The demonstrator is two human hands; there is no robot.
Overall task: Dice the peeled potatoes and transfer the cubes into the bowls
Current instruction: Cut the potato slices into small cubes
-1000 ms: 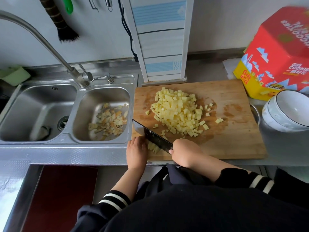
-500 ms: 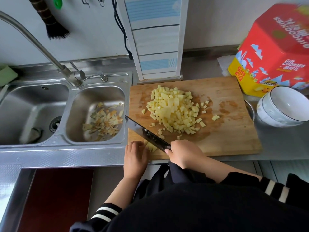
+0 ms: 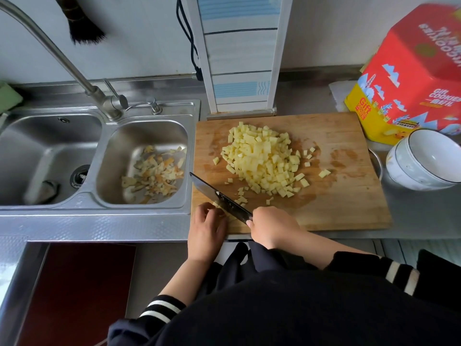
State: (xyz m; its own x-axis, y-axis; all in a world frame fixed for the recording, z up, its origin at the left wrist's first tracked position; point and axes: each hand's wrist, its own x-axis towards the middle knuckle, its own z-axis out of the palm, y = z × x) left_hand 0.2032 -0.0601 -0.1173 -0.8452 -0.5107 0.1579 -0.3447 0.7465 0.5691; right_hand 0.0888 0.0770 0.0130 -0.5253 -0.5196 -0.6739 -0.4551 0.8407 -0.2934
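- The steel sink [image 3: 99, 156] fills the nine o'clock side; its right basin holds the potato peelings [image 3: 154, 173], kept off the board.
- The wooden cutting board [image 3: 349, 201] lies butted against the sink rim, its near edge level with the counter lip. There is bare wood toward three o'clock, room, I'd say, to sweep cubes toward the bowls.
- The red cookie tin [image 3: 411, 71] stands at two o'clock, touching the board's far corner, so that corner is hemmed in.
- The heap of potato cubes [image 3: 262, 161] sits mid-board, apparently pushed clear of the cutting spot; strays lie around it.
- The white bowls [image 3: 424, 161], stacked and empty, wait at three o'clock just off the board's edge, so no cubes have gone over yet.
- The knife [image 3: 219, 198] slants from seven toward ten o'clock, its tip close to the board's sink-side edge.
- The right hand [image 3: 272, 226] is wrapped around the knife handle at six o'clock.
- The left hand [image 3: 207, 226], fingers curled, holds down the last potato piece [image 3: 219, 208] beside the blade at the near corner; little of it shows.
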